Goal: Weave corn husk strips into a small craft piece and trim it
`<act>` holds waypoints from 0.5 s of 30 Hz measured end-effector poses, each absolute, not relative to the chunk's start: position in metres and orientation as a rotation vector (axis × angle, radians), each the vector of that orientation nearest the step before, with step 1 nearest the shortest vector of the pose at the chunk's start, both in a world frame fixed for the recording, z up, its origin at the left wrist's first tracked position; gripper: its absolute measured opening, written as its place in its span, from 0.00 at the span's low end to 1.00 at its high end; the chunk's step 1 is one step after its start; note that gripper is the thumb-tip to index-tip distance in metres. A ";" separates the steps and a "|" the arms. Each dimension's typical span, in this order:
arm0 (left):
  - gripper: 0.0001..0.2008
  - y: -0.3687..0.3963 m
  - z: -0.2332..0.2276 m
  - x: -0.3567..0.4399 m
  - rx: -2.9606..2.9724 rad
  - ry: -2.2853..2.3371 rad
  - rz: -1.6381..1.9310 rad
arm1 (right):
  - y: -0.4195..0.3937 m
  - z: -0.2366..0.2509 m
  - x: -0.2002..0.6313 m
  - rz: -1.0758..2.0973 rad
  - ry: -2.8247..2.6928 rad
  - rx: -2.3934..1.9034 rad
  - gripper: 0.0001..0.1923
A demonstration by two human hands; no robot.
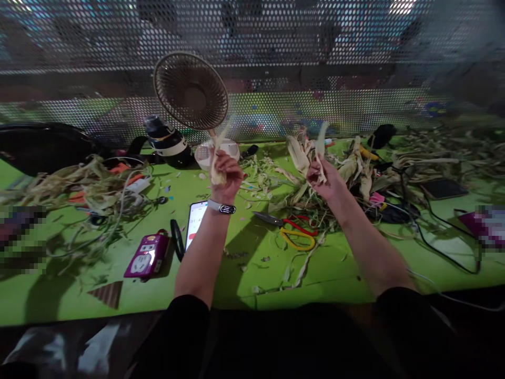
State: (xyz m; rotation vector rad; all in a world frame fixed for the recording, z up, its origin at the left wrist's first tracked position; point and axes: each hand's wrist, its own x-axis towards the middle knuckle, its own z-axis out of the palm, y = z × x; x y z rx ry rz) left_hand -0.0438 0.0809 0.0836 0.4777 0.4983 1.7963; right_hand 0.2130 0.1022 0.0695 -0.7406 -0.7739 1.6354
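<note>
Head view, one entry per item.

Left hand (224, 173): raised above the worktop (236, 273), fingers closed in a fist around a pale husk strip (216, 158). The strip runs through the fist and its free end stands up past the knuckles, so the grip looks meant to keep it taut. A wristband (221, 207) sits on the wrist.

Right hand (324, 178): raised level with the left and well apart from it, fingers pinching a second husk strip (320, 150) that points upward. Both pieces are kept clear of the litter below, apparently for handling in the air.

Husk pile (300, 158): loose dried husks heaped just behind the right hand, within easy reach.

Scissors (294, 231): red and yellow handles, lying flat between the forearms, blades pointing left.

Phone (195, 221): face up, screen lit, just beside the left forearm.

Purple device (147, 255): lying left of the phone.

Fan (191, 92): small desk fan standing at the back, facing the person.

Bowl (216, 151): white, at the fan's foot, partly hidden by the left hand.
</note>
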 end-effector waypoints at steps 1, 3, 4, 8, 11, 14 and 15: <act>0.13 0.084 0.085 -0.051 0.463 0.518 1.859 | 0.104 0.065 0.212 1.587 -0.830 -0.832 0.17; 0.11 0.089 0.085 -0.056 0.450 0.622 1.852 | 0.104 0.053 0.203 1.497 -1.013 -1.031 0.18; 0.09 0.091 0.084 -0.054 0.455 0.683 1.807 | 0.102 0.046 0.196 1.472 -1.132 -1.108 0.18; 0.12 0.087 0.071 -0.029 0.713 0.961 1.477 | 0.096 0.030 0.177 1.369 -1.463 -1.246 0.18; 0.18 0.077 0.063 -0.009 0.964 0.975 1.190 | 0.095 0.034 0.178 1.227 -1.430 -1.210 0.19; 0.21 0.068 0.058 0.005 1.086 0.940 1.054 | 0.092 0.044 0.182 1.278 -1.506 -1.101 0.22; 0.22 0.067 0.058 0.008 1.112 0.939 1.034 | 0.090 0.046 0.183 1.242 -1.552 -1.074 0.22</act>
